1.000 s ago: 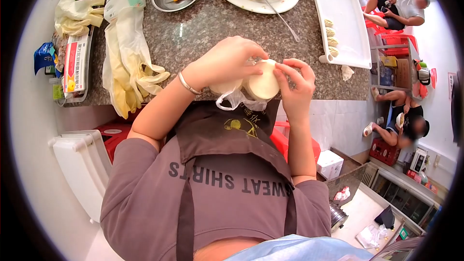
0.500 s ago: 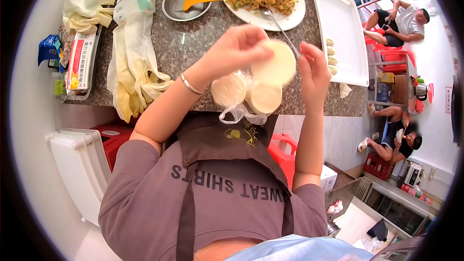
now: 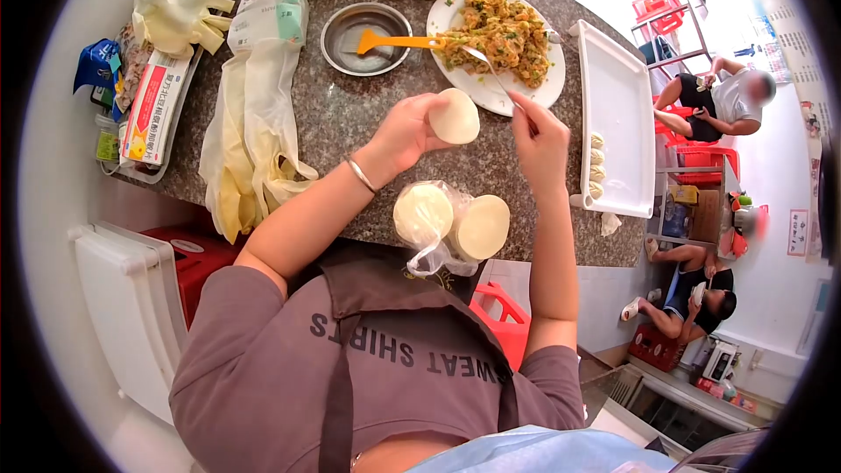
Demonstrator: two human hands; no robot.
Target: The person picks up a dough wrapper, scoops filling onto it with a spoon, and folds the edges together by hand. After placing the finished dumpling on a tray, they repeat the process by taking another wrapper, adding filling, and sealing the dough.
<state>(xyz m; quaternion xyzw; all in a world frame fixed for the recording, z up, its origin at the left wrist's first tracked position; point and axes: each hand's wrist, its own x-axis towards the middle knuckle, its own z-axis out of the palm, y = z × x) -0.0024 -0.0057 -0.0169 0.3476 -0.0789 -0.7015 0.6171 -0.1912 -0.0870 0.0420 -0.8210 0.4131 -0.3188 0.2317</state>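
Note:
My left hand point(image 3: 410, 130) holds one round, pale dumpling wrapper point(image 3: 455, 116) above the counter, fingers curled round its edge. In my right hand point(image 3: 540, 142) is the handle of a metal spoon point(image 3: 493, 73), its bowl end reaching the filling. That chopped orange-and-green filling point(image 3: 504, 31) is heaped on a white plate point(image 3: 455, 4). Nearer my body lie two stacks of wrappers, the left stack point(image 3: 422, 211) in a clear plastic bag and the right stack point(image 3: 482, 227) beside it, partly out of the bag.
An orange spatula point(image 3: 394, 41) bridges a metal bowl point(image 3: 328, 44) and the plate. Several dumplings point(image 3: 597, 166) line the left side of a white tray point(image 3: 618, 105). Pale gloves point(image 3: 232, 166) and a tissue pack point(image 3: 272, 17) lie left. Two people sit at the far right.
The wrapper in my left hand has moved away from the stacks, toward the plate. My right hand, apart from the spoon before, now grips its handle. The camera view has shifted.

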